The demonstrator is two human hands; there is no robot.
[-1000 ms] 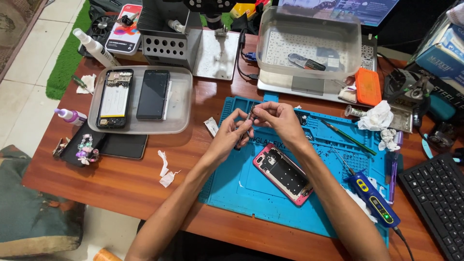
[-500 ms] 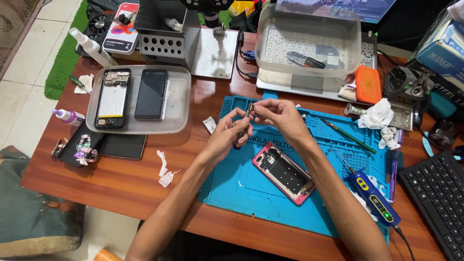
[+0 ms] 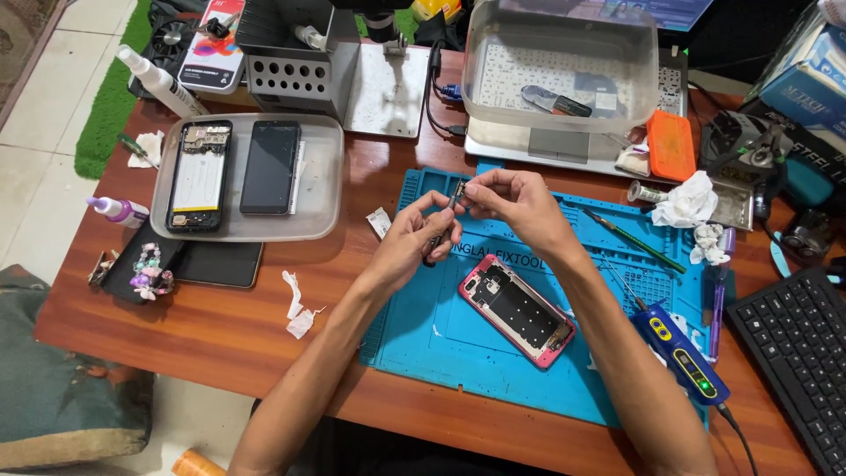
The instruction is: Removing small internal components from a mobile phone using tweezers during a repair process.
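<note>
Head view shows both hands meeting above the blue repair mat [image 3: 458, 353]: left hand [image 3: 414, 236] pinched around slim dark tweezers [image 3: 443, 222], right hand [image 3: 511, 196] curled, fingertips gripping a tiny part I can't identify. Pink phone frame [image 3: 517, 309] lies on the mat just below.

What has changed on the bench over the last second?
Hardly anything. The left hand and right hand remain together above the blue mat, still pinching a small dark tool between them. The pink phone frame and the phone tray lie as before.
</note>
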